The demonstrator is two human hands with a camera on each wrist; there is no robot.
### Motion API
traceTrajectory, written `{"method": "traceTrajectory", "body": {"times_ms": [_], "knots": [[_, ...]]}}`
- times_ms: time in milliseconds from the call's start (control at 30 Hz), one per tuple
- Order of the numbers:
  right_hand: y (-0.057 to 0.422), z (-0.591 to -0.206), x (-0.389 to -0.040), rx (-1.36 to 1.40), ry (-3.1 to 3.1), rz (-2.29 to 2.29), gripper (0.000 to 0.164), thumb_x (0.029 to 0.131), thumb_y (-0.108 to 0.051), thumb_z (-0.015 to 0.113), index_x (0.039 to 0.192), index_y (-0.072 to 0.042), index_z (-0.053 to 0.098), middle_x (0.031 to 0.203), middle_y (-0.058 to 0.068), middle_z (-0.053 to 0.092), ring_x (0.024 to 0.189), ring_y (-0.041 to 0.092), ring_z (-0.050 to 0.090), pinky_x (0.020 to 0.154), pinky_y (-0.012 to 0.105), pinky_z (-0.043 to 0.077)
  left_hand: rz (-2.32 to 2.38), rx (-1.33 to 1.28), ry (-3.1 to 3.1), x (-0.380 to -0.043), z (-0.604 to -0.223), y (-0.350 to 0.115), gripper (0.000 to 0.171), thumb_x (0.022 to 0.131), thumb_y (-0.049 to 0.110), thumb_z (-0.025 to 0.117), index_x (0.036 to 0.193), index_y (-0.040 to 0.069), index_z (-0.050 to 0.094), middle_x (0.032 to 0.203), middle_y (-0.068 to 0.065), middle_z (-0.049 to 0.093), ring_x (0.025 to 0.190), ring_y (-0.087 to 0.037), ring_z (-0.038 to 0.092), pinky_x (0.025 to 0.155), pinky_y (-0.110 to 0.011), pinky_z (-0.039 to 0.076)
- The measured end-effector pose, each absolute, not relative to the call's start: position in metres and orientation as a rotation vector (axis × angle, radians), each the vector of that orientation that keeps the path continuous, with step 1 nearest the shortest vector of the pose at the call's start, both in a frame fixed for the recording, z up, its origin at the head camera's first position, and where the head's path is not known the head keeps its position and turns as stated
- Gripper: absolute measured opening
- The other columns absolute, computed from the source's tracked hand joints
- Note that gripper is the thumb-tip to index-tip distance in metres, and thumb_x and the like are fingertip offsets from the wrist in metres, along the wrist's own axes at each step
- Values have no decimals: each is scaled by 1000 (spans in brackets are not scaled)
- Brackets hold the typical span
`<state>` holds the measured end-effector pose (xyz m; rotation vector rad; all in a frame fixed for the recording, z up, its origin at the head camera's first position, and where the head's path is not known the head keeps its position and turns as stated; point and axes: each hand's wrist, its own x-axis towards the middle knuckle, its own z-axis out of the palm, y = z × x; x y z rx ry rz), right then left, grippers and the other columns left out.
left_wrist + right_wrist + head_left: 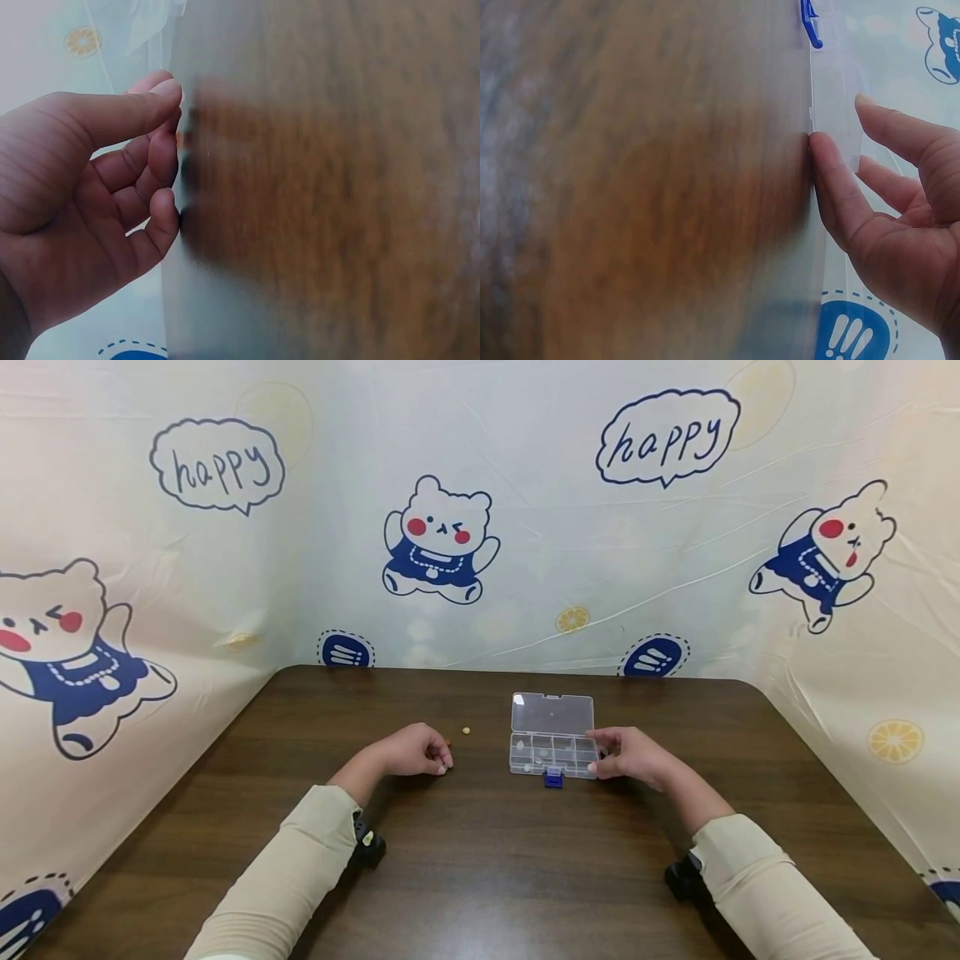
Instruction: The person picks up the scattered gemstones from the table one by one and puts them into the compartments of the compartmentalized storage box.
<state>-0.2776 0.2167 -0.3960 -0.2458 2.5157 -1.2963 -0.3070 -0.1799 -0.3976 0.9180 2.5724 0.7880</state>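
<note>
A clear plastic compartment box [552, 753] stands on the table with its lid [552, 713] raised toward the back and a blue latch [553, 778] at the front. Small pale bits lie in some left compartments. My right hand [632, 755] holds the box's right end, thumb at the near corner and index finger near the hinge. To the left, my left hand [414, 750] is at the tabletop with bent fingers, thumb close to the index finger. Whether anything is between those fingertips is hidden. A small orange-red piece [449, 742] lies just beyond them, with a yellowish bead [466, 731] behind.
The brown wooden table [480, 877] has its back edge against a hanging cloth [525, 635] printed with bears. Dark wrist-worn devices sit at both cuffs, the left one [369, 846] and the right one [684, 877].
</note>
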Motion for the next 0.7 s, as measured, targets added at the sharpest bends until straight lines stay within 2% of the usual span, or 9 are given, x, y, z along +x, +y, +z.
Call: {"method": "traceTrajectory", "body": {"times_ms": [700], "knots": [[215, -393, -275, -223, 2508, -1294, 64, 83, -9, 78, 141, -4, 51, 125, 21, 53, 100, 30, 52, 77, 30, 52, 999, 871, 2544, -303, -391, -171, 8, 88, 11, 73, 95, 7, 74, 84, 3, 67, 76, -14, 57, 73, -30, 51]]}}
